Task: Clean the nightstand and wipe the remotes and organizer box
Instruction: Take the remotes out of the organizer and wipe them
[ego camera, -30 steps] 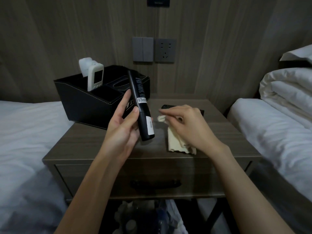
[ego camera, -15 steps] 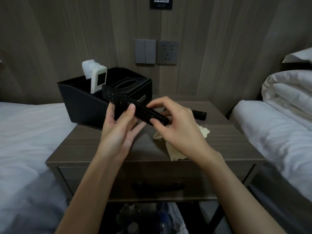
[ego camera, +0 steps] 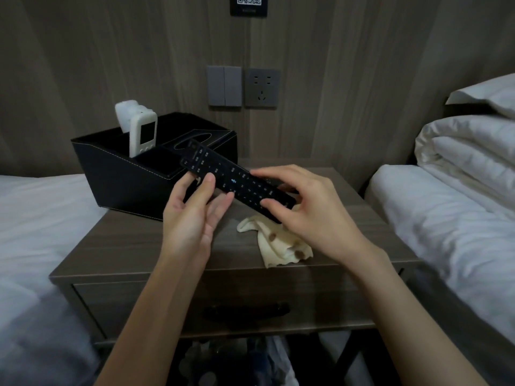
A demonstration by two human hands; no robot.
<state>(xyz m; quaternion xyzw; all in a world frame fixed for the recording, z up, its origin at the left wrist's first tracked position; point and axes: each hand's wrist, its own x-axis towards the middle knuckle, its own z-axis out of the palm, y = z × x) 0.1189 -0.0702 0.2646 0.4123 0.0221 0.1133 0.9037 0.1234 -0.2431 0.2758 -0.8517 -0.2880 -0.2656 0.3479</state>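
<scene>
A long black remote (ego camera: 223,176) lies button side up across both hands, above the wooden nightstand (ego camera: 133,246). My left hand (ego camera: 192,215) holds its middle, thumb on the buttons. My right hand (ego camera: 303,210) grips its near end between thumb and fingers. A crumpled cream cloth (ego camera: 278,243) lies on the nightstand under my right hand, held by neither hand. The black organizer box (ego camera: 122,179) stands at the back left with a white remote (ego camera: 143,136) upright in it. A second black remote behind my right hand is almost entirely hidden.
White beds flank the nightstand on the left (ego camera: 30,232) and right (ego camera: 451,218). A folded white duvet (ego camera: 468,151) is stacked on the right bed. Wall switches (ego camera: 224,86) and a socket (ego camera: 262,87) sit behind. The drawer with a dark handle (ego camera: 245,309) faces me.
The black remote went from upright with its back showing in my left hand to lying button side up. My right hand left the cloth on the nightstand and took the remote's near end.
</scene>
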